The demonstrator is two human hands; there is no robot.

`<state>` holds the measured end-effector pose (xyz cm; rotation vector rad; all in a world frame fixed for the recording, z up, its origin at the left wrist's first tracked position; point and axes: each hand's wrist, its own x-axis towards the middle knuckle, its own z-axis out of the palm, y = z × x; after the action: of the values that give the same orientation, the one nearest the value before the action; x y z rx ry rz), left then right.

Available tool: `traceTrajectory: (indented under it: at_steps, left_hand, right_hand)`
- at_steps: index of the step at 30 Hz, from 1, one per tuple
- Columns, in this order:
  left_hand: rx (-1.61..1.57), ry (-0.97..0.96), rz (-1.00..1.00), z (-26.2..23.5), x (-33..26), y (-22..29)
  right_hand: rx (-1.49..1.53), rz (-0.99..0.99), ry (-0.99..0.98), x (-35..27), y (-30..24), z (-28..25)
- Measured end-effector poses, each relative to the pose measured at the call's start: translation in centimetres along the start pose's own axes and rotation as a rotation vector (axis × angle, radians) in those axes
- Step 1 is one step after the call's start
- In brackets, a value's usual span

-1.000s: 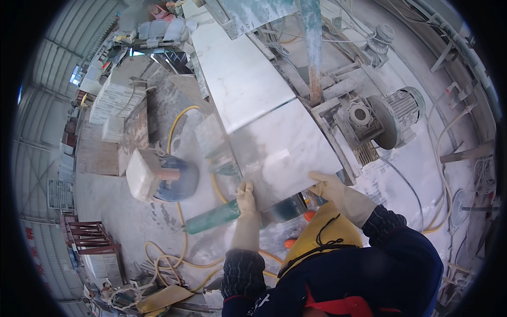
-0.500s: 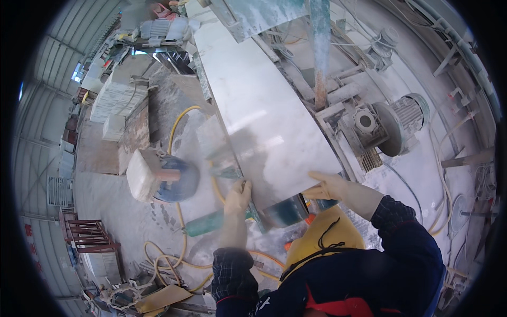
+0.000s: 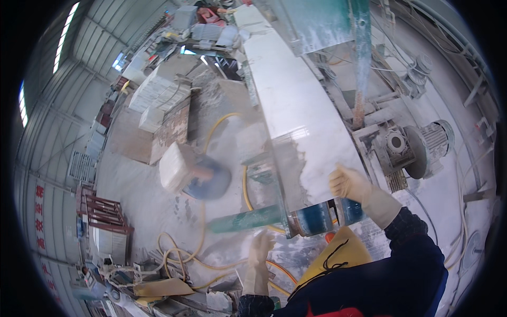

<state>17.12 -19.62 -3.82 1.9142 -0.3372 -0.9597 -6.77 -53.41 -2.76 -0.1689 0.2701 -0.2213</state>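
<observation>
A long white surface [image 3: 311,116], either a slab or a belt, runs away from me, with a greyish wet-looking patch near its close end. Below that end are blue rollers [image 3: 312,219]. My right hand [image 3: 348,184], in a cream glove, hovers over or rests against the surface's near right corner. Its fingers are curled in, and nothing shows in them. Off the near left corner, my left hand [image 3: 260,247] hangs apart from the surface, gloved too and smeared by motion. Its fingers look loosely stretched, with nothing visible in them.
A dusty motor [image 3: 433,145] stands right of the surface. On the left are a blue barrel [image 3: 211,179] with a white block on it, a green roller [image 3: 245,219] and a coiled yellow hose [image 3: 177,259]. Stacked slabs [image 3: 163,90] lie farther back. Another person [image 3: 211,16] is at the far end.
My left hand has let go of the near left edge and drawn back toward me. My right hand's fingers have come off the near edge and curled. The whole view has shifted.
</observation>
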Motion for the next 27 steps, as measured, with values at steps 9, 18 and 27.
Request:
traceTrajectory:
  at_steps: [9,18,27]
  left_hand:
    - [-0.439,0.410,0.190,-11.9,-13.1,-14.2]
    - [-0.023,1.440,0.199,-25.5,-37.2,-33.2]
    - [0.581,1.449,-0.553,-25.3,-56.6,-43.2]
  right_hand:
    - [-0.378,0.507,0.092,5.7,26.0,2.8]
    - [-0.670,0.889,-0.076,2.0,44.0,5.7]
    - [-0.799,0.956,-0.103,-0.7,53.9,7.6]
